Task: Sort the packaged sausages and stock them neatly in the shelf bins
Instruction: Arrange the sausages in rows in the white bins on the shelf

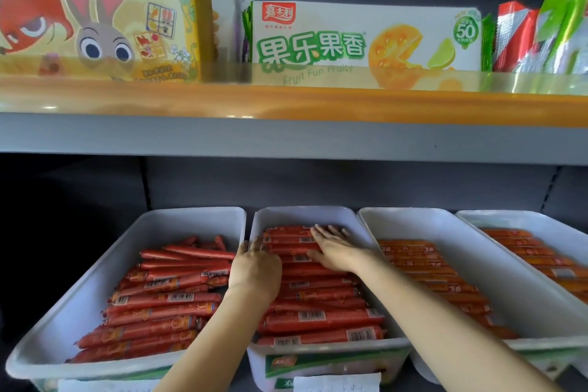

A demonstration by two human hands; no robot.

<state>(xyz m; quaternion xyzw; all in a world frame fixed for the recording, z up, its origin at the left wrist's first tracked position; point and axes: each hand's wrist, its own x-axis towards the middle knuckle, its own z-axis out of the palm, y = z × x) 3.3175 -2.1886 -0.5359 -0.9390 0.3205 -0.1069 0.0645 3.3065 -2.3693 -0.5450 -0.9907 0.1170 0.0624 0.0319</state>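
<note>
Evidently squaring the rows, the left hand curls over red packaged sausages in the second white plastic bin while the flat, open-fingered right hand presses them level.

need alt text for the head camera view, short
Both hands rest in the second of four white shelf bins: the right hand lies flat on its neat rows of red sausages, the left hand at their left edge. The left bin holds a messier pile; snack boxes sit on the shelf above.
</note>
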